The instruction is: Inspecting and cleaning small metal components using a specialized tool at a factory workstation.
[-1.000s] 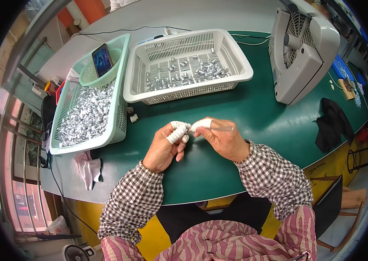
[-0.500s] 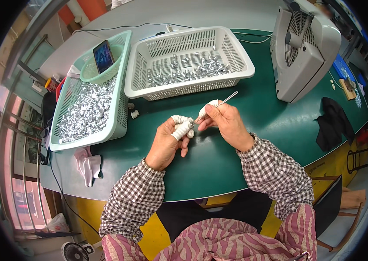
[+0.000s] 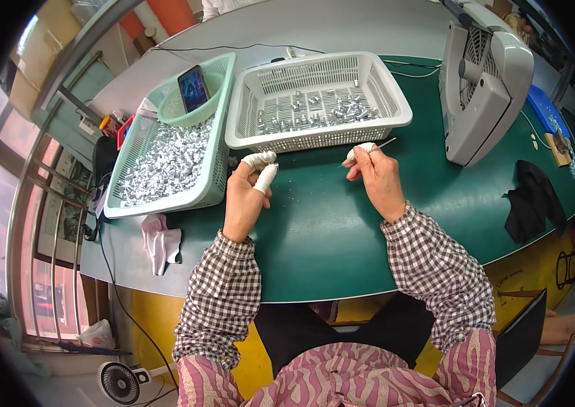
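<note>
My left hand [image 3: 245, 197], with white wrappings on its thumb and finger, is closed in a pinch near the right side of the green basket. A small silver metal part [image 3: 275, 164] shows at its fingertips, mostly hidden by them. In my right hand [image 3: 377, 178], also wrapped at a fingertip, is a thin metal pick [image 3: 388, 143]; its shaft sticks out to the upper right and its fine point to the lower left. The hands are well apart above the green tabletop [image 3: 314, 251]. Tiny light specks lie on the surface between them.
A light green basket [image 3: 218, 180] full of silver metal parts holds a small bowl [image 3: 216, 102] with a phone [image 3: 193, 88]. Beside it, a white basket [image 3: 318, 140] contains scattered parts. A grey fan [image 3: 488, 102] and black cloth [image 3: 535, 200] are at right; pale cloth [image 3: 160, 241] lies left.
My hands have separated: the left moved left and up toward the baskets, the right moved to the right with the pick. The whole view has shifted slightly.
</note>
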`<action>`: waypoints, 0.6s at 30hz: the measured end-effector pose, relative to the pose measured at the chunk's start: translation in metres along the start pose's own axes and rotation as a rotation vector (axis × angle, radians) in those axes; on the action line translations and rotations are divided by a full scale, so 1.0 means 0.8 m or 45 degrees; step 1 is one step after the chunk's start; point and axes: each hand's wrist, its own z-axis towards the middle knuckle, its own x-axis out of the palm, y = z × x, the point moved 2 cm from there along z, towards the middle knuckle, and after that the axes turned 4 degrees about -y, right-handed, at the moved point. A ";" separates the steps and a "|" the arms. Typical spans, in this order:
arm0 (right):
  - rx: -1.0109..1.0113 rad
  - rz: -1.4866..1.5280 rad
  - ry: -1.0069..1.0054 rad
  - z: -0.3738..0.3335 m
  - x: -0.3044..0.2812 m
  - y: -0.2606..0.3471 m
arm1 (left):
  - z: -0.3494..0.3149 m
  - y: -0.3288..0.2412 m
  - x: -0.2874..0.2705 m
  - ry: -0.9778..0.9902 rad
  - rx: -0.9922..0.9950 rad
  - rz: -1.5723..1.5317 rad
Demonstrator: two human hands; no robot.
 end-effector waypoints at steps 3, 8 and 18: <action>-0.030 0.001 0.000 0.000 0.001 0.003 | -0.006 -0.006 -0.007 -0.066 0.205 0.323; -0.074 -0.012 0.013 -0.001 0.005 0.007 | -0.009 0.026 -0.016 0.048 0.618 1.051; -0.164 -0.066 -0.005 -0.001 0.003 0.008 | -0.020 0.018 -0.014 0.192 0.549 1.330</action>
